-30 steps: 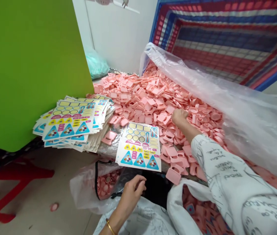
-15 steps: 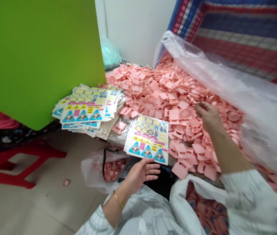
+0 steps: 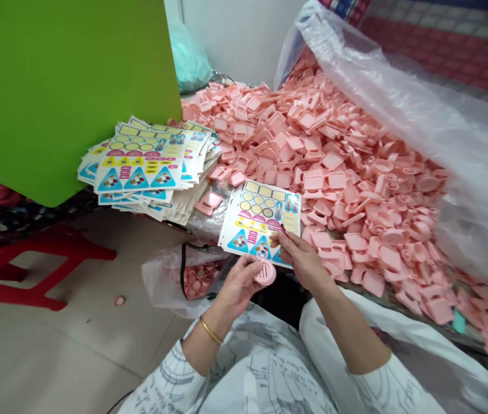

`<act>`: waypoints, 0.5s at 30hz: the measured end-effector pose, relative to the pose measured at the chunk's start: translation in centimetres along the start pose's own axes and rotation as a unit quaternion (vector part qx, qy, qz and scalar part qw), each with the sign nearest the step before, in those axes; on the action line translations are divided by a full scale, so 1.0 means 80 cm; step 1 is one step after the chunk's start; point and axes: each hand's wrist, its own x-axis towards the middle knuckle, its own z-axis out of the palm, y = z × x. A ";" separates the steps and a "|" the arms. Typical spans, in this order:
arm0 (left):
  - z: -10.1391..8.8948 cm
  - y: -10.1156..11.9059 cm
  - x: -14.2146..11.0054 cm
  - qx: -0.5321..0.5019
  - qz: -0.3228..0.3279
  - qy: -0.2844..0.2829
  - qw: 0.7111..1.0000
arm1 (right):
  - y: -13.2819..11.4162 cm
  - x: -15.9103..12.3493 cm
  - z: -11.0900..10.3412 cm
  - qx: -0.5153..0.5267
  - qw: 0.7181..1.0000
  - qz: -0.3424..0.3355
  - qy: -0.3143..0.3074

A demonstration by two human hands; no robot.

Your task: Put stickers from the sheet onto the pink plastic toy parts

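Between the thumb and fingers of my left hand (image 3: 239, 282) is a small round pink plastic piece (image 3: 265, 273) with dark slots, held just below the near edge of a sticker sheet (image 3: 255, 207). The sheet carries yellow circles and rectangles, pink half-rounds and blue triangles. My right hand (image 3: 302, 256) is over the sheet's lower right, its fingers closed on a thin dark tool (image 3: 284, 230); most of that tool is hidden by the fingers. A large heap of pink plastic pieces (image 3: 287, 144) spreads behind and to the right of the sheet.
A thick stack of sticker sheets (image 3: 140, 167) lies to the left, beside a green panel (image 3: 67, 86). Below the table edge hangs a clear bag (image 3: 161, 293) of pink pieces. A white sack (image 3: 326, 328) is near my lap. A red stool (image 3: 32, 270) stands on the floor.
My right hand has come from the heap, leftward and down, to the sticker sheet. My left hand, open before, now grips the round pink piece. The view has tilted downward.
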 end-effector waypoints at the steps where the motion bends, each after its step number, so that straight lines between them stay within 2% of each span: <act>1: -0.001 0.003 0.002 0.033 0.031 0.026 0.999 | 0.000 -0.002 0.000 -0.024 1.000 0.005 0.009; 4: -0.005 0.007 0.008 0.084 0.098 0.078 0.989 | 0.001 -0.012 0.001 -0.096 0.995 0.012 -0.018; 8: -0.006 0.011 0.015 0.081 0.140 0.082 0.983 | 0.011 -0.020 0.011 -0.077 0.996 0.022 -0.039; 12: -0.005 0.014 0.017 0.028 0.102 0.027 0.994 | 0.026 -0.023 0.028 -0.008 1.000 0.004 -0.002; 15: -0.004 0.019 0.021 0.038 0.051 -0.002 0.998 | 0.030 -0.018 0.032 -0.009 1.000 -0.024 0.003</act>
